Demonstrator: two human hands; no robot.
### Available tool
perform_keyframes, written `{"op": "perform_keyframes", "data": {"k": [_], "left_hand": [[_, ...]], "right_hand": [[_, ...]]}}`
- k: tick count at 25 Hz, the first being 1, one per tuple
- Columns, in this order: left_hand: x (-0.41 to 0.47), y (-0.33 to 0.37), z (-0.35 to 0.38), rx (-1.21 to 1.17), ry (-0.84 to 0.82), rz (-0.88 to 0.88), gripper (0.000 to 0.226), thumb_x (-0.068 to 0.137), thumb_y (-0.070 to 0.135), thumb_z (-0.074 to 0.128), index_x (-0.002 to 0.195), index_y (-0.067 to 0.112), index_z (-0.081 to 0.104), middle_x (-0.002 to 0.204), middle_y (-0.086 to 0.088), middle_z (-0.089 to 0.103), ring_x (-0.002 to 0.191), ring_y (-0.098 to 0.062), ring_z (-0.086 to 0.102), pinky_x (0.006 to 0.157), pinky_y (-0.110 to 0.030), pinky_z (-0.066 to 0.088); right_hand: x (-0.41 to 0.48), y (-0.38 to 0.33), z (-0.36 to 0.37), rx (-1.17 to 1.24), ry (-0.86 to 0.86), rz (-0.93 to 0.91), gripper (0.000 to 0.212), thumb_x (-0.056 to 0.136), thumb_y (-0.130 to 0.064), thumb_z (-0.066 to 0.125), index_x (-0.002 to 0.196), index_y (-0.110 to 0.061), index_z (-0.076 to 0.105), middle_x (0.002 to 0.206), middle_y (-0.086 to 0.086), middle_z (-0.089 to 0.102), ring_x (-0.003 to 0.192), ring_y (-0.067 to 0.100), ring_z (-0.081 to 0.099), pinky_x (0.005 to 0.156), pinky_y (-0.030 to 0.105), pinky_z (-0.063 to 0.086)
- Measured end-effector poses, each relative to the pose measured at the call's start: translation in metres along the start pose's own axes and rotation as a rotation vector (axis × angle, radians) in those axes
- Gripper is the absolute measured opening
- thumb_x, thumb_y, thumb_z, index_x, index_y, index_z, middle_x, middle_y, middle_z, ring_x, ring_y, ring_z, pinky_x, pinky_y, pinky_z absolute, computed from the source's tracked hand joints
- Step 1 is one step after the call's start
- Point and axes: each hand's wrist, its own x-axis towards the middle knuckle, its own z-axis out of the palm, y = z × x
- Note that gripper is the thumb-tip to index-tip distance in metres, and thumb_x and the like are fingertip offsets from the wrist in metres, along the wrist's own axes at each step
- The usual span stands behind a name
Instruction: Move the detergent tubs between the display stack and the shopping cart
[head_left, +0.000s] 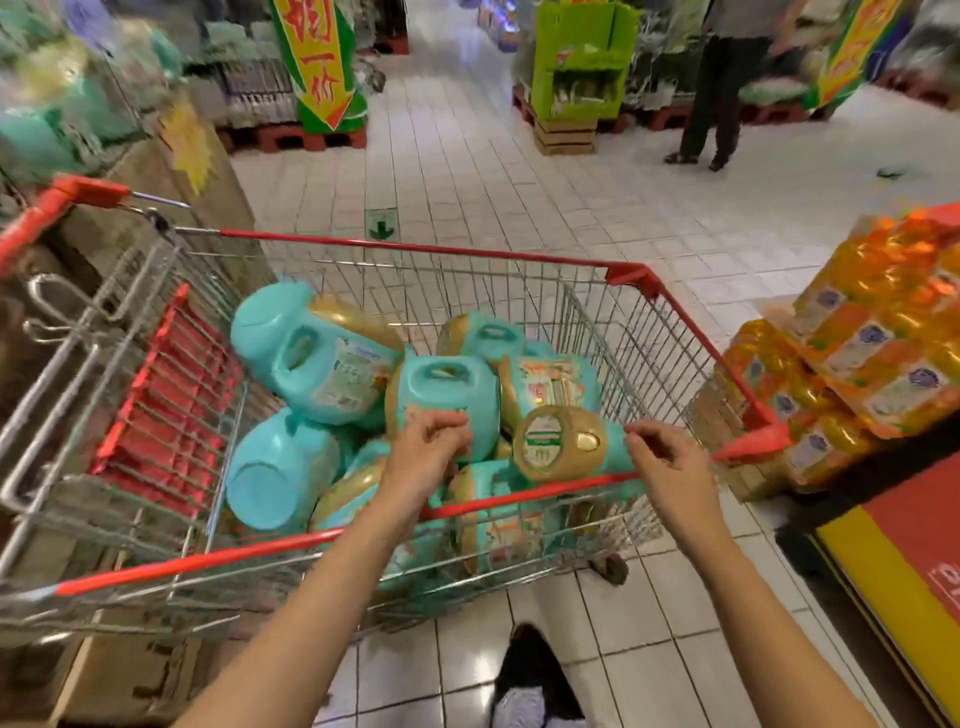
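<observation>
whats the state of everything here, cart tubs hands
shopping cart: loaded with tubs
detergent tubs: piled loosely in the cart, most on their sides, visible caps on
gold-capped tub: on its side, cap facing the camera
left hand: inside the cart, fingers curled against a tub, grip unclear
right hand: over the near rim, fingers curled, grip unclear
orange packs: stacked on the display to the right

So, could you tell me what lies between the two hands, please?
A teal tub on its side, gold cap facing the camera, lies between the left hand and right hand, in the head view.
</observation>
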Motion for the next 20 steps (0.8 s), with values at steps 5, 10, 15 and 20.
{"op": "perform_keyframes", "data": {"k": [5,10,15,20], "left_hand": [[0.065,-0.013,0.045,0.206,-0.084,-0.194,0.026,0.093,0.015,0.058,0.119,0.011,0.060,0.114,-0.014,0.064,0.105,-0.025,0.061,0.068,-0.027,0.046],[0.093,-0.027,0.073,0.252,-0.291,-0.454,0.033,0.097,0.037,0.052,0.128,0.025,0.049,0.125,-0.003,0.058,0.110,-0.018,0.054,0.075,-0.029,0.047],[0.103,-0.047,0.091,0.014,-0.354,-0.517,0.019,0.101,0.026,0.047,0.119,0.024,0.051,0.107,0.005,0.064,0.094,-0.010,0.063,0.067,-0.023,0.052],[0.105,-0.042,0.081,-0.004,-0.260,-0.451,0.021,0.099,0.033,0.047,0.110,0.026,0.064,0.092,0.003,0.066,0.077,-0.007,0.058,0.063,-0.019,0.045]], "right_hand": [[0.064,0.030,-0.004,-0.217,-0.255,0.099,0.018,0.086,-0.017,0.070,0.102,-0.021,0.062,0.098,0.001,0.064,0.092,0.017,0.060,0.078,0.024,0.047],[0.089,0.046,-0.012,-0.393,-0.681,0.140,0.047,0.081,-0.041,0.073,0.122,-0.019,0.062,0.114,-0.007,0.065,0.102,0.008,0.062,0.086,0.015,0.047],[0.096,0.046,-0.005,-0.398,-0.707,0.215,0.030,0.080,-0.045,0.073,0.096,-0.024,0.061,0.091,-0.005,0.064,0.081,0.006,0.061,0.071,0.023,0.048],[0.108,0.023,0.005,-0.050,-0.473,0.294,0.024,0.080,-0.041,0.066,0.079,-0.018,0.060,0.070,-0.007,0.061,0.062,0.007,0.059,0.058,0.019,0.043]]}}
